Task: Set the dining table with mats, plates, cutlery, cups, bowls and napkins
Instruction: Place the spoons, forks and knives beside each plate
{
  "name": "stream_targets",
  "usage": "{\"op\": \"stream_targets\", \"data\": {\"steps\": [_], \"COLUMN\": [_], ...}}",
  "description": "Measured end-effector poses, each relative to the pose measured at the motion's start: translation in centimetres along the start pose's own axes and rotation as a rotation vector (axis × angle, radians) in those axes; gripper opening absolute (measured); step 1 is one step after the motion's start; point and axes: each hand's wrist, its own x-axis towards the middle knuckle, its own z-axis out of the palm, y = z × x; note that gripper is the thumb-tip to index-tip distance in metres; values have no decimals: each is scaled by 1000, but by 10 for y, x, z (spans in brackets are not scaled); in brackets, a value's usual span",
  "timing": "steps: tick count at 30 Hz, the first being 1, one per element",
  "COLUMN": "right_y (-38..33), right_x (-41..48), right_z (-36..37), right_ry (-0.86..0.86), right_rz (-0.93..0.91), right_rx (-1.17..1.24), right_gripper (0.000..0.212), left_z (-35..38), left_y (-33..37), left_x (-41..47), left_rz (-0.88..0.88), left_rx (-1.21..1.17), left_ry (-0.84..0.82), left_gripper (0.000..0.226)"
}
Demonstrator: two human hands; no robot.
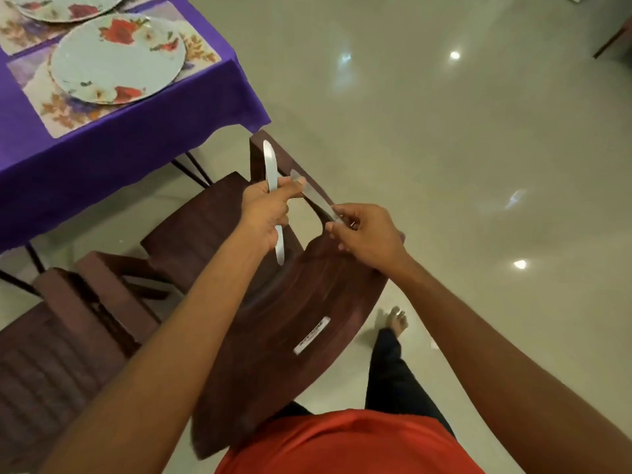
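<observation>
We see a person in a plain orange-red cloth shirt (349, 443); its fabric looks smooth and of one colour. Under it we see dark, almost black long trousers (390, 371), narrow at the leg, which reach the ankle. Below the hem shows a bare foot (396, 321) with uncovered toes; a small pale spot lies on them, and we cannot tell what it is. The left forearm (178, 336) and right forearm (496, 336) are uncovered, and so are the left hand (265, 213) and right hand (366, 234).
</observation>
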Motion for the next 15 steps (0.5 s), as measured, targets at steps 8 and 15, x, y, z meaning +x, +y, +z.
{"op": "stream_targets", "data": {"steps": [8, 15], "right_y": [47, 58], "right_x": [108, 206], "right_z": [-102, -150], "right_ry": [-290, -461], "right_rz": [183, 250], "right_rx": [416, 453], "right_gripper": [14, 22], "left_z": [127, 186], "left_y": [36, 66], "left_x": [69, 118], "left_rz": [16, 17], "left_rx": [-101, -129], "left_ry": [206, 328], "left_gripper": [15, 12]}}
